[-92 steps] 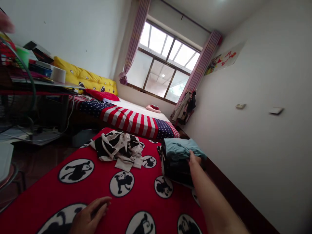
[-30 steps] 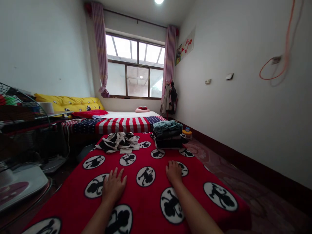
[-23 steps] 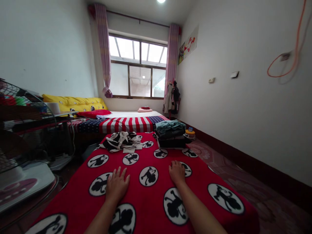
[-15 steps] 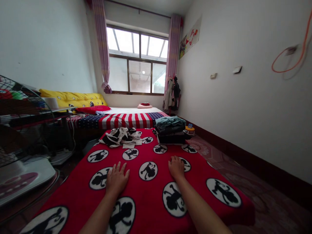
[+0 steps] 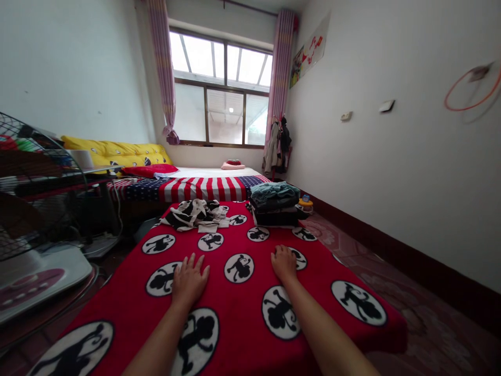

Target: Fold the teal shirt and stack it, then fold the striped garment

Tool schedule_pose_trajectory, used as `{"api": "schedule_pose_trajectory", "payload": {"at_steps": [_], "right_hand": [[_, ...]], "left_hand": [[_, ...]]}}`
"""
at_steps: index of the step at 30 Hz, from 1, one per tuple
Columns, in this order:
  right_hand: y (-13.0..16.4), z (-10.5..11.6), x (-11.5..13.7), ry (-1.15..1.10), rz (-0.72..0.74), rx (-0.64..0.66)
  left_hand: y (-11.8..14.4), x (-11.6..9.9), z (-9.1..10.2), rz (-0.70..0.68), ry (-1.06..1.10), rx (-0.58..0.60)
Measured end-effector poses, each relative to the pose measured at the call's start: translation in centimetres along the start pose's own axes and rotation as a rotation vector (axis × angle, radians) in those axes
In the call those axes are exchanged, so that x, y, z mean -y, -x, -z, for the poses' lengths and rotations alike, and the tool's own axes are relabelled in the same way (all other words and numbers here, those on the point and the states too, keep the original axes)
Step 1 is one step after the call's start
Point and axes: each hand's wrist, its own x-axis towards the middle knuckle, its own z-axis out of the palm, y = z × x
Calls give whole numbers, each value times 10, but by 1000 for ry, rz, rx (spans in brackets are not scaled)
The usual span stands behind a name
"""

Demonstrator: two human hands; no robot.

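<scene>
My left hand (image 5: 190,280) lies palm down on a red cloth (image 5: 230,308) printed with black monkeys in white circles. Its fingers are spread and it holds nothing. To its right, my right hand (image 5: 284,262) also rests on the cloth, palm down, with the fingers lightly bent and nothing in them. Beyond the left hand is a crumpled black-and-white garment (image 5: 195,214). Past the right hand stands a stack of folded clothes (image 5: 276,206), dark below with a blue-green piece on top.
Behind is a bed (image 5: 203,189) with a striped, starred cover and a red pillow (image 5: 151,171). A fan (image 5: 39,188) stands at the left. At the right lies tiled floor beside a white wall (image 5: 410,183). A yellow-lidded container (image 5: 306,203) sits behind the stack.
The view has tilted slightly down, so the room sits higher in the picture. Both hands stay flat in the same places on the cloth; the clothes have not moved.
</scene>
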Motion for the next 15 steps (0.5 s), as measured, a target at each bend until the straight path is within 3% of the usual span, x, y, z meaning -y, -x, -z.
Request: {"api": "schedule_pose_trajectory", "payload": {"at_steps": [15], "right_hand": [[0,0,3,47,-12,24]], "left_hand": [[-3,2,-6,-10,78,-21]]}}
